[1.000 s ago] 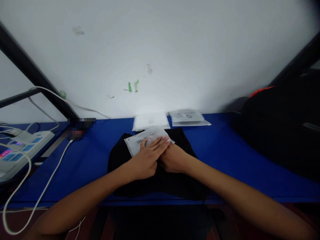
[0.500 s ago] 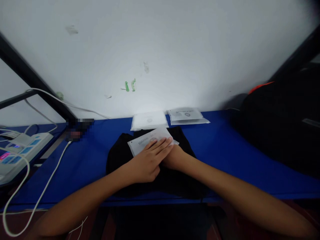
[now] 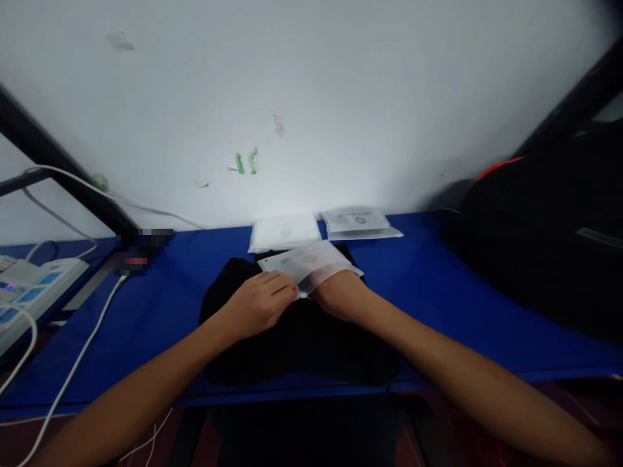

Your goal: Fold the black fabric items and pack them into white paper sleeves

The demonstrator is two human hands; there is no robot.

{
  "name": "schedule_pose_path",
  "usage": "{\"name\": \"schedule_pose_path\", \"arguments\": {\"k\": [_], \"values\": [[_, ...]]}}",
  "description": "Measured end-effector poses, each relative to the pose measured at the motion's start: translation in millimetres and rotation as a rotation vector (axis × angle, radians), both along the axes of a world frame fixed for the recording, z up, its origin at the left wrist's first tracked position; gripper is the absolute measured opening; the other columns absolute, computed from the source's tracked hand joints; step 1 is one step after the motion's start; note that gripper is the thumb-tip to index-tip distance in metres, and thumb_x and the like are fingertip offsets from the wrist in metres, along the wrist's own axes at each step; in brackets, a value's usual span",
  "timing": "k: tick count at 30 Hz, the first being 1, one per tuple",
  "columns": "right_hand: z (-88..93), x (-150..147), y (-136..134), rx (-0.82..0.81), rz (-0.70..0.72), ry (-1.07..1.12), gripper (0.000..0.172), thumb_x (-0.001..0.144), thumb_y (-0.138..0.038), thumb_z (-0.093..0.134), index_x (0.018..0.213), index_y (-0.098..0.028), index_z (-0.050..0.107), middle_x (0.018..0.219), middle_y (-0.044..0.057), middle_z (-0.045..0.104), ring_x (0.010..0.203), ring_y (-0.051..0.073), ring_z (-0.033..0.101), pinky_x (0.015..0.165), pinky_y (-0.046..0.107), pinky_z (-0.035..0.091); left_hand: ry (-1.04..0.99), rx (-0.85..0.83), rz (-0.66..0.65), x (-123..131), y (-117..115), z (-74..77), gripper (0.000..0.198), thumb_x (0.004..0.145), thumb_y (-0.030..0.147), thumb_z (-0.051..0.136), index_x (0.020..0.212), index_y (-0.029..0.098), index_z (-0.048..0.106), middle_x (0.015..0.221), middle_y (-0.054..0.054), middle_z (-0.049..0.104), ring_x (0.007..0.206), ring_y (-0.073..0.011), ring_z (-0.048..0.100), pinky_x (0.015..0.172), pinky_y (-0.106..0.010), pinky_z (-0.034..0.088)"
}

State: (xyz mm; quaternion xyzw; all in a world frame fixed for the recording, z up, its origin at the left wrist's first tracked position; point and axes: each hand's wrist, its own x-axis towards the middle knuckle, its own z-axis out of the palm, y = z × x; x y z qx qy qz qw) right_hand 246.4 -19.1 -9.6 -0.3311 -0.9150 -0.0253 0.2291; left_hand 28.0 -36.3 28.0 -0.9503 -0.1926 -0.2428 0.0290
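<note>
A frosted zip bag (image 3: 311,256) with dark print lies over a folded black cloth (image 3: 292,350). My left hand (image 3: 263,299) is closed on the near left edge of this bag, fingers pressed together. My right hand (image 3: 338,292) reaches into or under the bag's near right side; its fingers are covered by the cloudy plastic, so I cannot tell their pose or whether they hold anything. The bag's near edge is raised over that hand.
Two similar frosted bags, a left one (image 3: 285,232) and a right one (image 3: 360,222), lie by the wall on the blue table (image 3: 413,292). A large black bag (image 3: 545,240) stands at right. A power strip (image 3: 43,285) and white cables (image 3: 92,344) are at left.
My left hand has moved left from lying flat across the bag to gripping its near edge. The bag has shifted right, and its edge now covers my right hand's fingers.
</note>
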Motion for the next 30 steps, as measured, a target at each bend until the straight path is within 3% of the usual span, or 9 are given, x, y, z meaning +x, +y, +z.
{"name": "schedule_pose_path", "arguments": {"k": [6, 8, 12, 16, 19, 30], "values": [[32.5, 11.2, -13.2, -0.238, 0.018, -0.031, 0.018, 0.088, -0.020, 0.053, 0.102, -0.012, 0.061, 0.089, 0.010, 0.070, 0.077, 0.019, 0.064, 0.072, 0.031, 0.054, -0.052, 0.037, 0.036, -2.8, 2.8, 3.4, 0.018, 0.096, 0.010, 0.041, 0.091, 0.013, 0.058, 0.091, -0.009, 0.067, 0.089, -0.0183, 0.064, 0.079, -0.033, 0.057], [39.8, 16.8, -16.1, -0.134, 0.063, 0.012, 0.020, 0.090, -0.018, 0.048, 0.104, -0.013, 0.060, 0.090, 0.010, 0.069, 0.081, 0.020, 0.064, 0.073, 0.033, 0.055, -0.093, 0.074, 0.049, -3.7, 4.0, 4.8, 0.016, 0.096, 0.011, 0.042, 0.092, 0.013, 0.058, 0.089, -0.009, 0.067, 0.088, -0.0187, 0.065, 0.078, -0.034, 0.058], [43.4, 16.8, -21.3, 0.321, 0.098, 0.164, 0.021, 0.093, -0.018, 0.050, 0.111, -0.014, 0.059, 0.102, 0.012, 0.069, 0.096, 0.022, 0.063, 0.082, 0.038, 0.054, -0.213, 0.139, 0.074, -4.3, 4.9, 4.7, 0.011, 0.094, 0.010, 0.047, 0.094, 0.013, 0.058, 0.089, -0.009, 0.068, 0.087, -0.0190, 0.066, 0.076, -0.033, 0.059], [39.3, 3.5, -23.9, 0.605, 0.106, 0.155, 0.017, 0.089, -0.022, 0.063, 0.104, -0.014, 0.062, 0.092, 0.008, 0.070, 0.087, 0.022, 0.060, 0.080, 0.038, 0.052, -0.288, 0.153, 0.043, -2.1, 1.9, 2.6, 0.009, 0.091, 0.008, 0.053, 0.096, 0.014, 0.058, 0.090, -0.008, 0.069, 0.087, -0.0176, 0.066, 0.077, -0.031, 0.059], [35.6, -4.3, -22.6, 0.629, 0.122, 0.135, 0.009, 0.090, -0.014, 0.059, 0.097, -0.015, 0.064, 0.089, 0.006, 0.070, 0.086, 0.020, 0.058, 0.084, 0.035, 0.050, -0.318, 0.141, 0.016, 0.3, -0.8, 1.7, 0.009, 0.091, 0.006, 0.055, 0.097, 0.012, 0.059, 0.090, -0.008, 0.069, 0.087, -0.0172, 0.065, 0.078, -0.031, 0.059], [35.2, 2.4, -20.0, 0.600, 0.065, 0.016, 0.021, 0.093, -0.009, 0.046, 0.099, -0.017, 0.064, 0.092, 0.006, 0.068, 0.090, 0.020, 0.054, 0.098, 0.039, 0.043, -0.321, 0.158, 0.013, -2.2, 0.2, 5.2, 0.009, 0.090, 0.005, 0.055, 0.086, 0.012, 0.060, 0.084, -0.008, 0.069, 0.080, -0.0172, 0.066, 0.069, -0.030, 0.059]]}}
